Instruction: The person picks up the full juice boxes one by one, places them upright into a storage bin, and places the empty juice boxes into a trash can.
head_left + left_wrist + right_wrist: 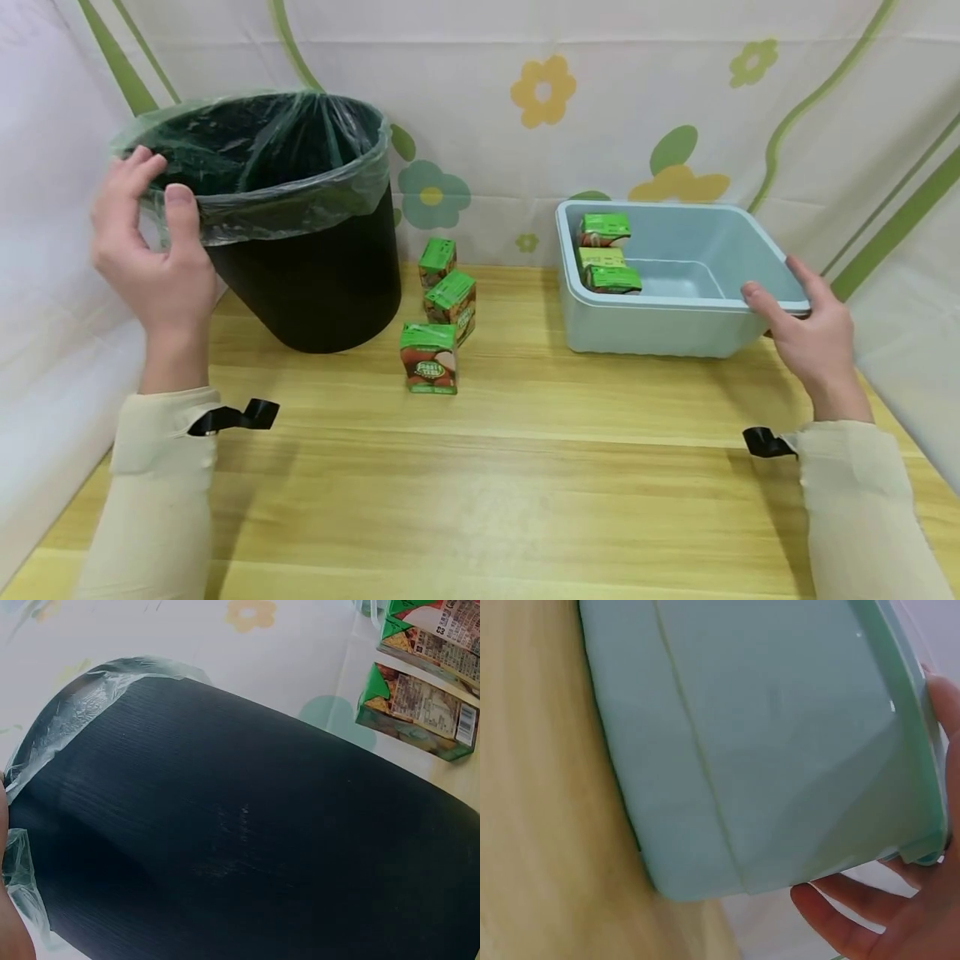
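My left hand holds the left rim of a black trash can, its thumb at the front and fingers bent at the rim. A clear plastic bag lines the can and folds over its edge. My right hand grips the right front corner of a light blue plastic basin, thumb on the rim and other fingers low behind the wall. Inside the basin's left end sit a few small drink cartons. Between the two containers stand a front carton, a middle carton and a rear carton.
Everything stands on a light wooden table. A white cloth with printed flowers hangs right behind the can and basin. More white cloth closes off the left side. Black straps stick out at both cuffs.
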Demonstrator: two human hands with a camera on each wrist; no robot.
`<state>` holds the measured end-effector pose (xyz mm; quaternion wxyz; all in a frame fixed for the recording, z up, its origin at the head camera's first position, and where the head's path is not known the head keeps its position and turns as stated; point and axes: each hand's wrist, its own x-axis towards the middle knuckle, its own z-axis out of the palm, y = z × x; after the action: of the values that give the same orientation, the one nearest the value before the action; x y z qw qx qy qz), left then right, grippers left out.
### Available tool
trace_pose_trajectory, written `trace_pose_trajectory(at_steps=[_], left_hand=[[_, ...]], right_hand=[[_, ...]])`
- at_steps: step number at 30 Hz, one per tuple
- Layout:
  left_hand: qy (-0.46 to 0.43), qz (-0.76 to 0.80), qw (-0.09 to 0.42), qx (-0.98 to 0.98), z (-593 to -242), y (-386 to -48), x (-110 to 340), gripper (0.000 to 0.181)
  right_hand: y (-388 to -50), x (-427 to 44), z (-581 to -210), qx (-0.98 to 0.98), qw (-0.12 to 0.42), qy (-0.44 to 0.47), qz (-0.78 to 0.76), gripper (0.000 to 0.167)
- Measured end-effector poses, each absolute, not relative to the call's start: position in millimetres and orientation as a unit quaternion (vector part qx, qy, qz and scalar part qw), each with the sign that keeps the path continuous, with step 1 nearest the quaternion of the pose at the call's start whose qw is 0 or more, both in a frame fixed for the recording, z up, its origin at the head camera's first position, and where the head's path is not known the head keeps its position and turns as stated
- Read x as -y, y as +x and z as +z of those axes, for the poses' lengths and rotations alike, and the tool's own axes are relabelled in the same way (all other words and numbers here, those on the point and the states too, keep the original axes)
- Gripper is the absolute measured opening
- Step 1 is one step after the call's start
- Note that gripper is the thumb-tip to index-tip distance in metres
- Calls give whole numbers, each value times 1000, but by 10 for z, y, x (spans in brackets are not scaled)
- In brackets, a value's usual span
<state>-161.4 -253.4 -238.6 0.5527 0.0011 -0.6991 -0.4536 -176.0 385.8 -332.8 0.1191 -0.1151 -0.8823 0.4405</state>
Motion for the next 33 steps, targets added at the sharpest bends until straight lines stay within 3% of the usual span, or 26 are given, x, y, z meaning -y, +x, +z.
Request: trace_pose_trajectory(at_steps=[5, 12, 19, 27, 33], left_hand=[[-9, -464, 549, 696, -2412, -1631, 2488, 38], [-21, -473, 539, 697, -2455, -1617, 2501, 40], [-17, -489, 526, 696, -2461, -1580, 2540, 39], [-12, -495, 530, 689, -2456, -1562, 2560, 38], [-3, -495, 532, 687, -2441, -1530, 2594, 39]], right_hand=[[-1698, -3842, -3261, 887, 137, -109, 428, 81], [-1538, -3311, -2905, 842, 280, -71, 455, 73], [-1494, -2540, -2839, 780, 417, 90, 458, 62], [-1516, -1736, -3001, 776, 399, 261, 413, 65], [-1558, -1300, -3170, 794, 312, 340, 395, 72]])
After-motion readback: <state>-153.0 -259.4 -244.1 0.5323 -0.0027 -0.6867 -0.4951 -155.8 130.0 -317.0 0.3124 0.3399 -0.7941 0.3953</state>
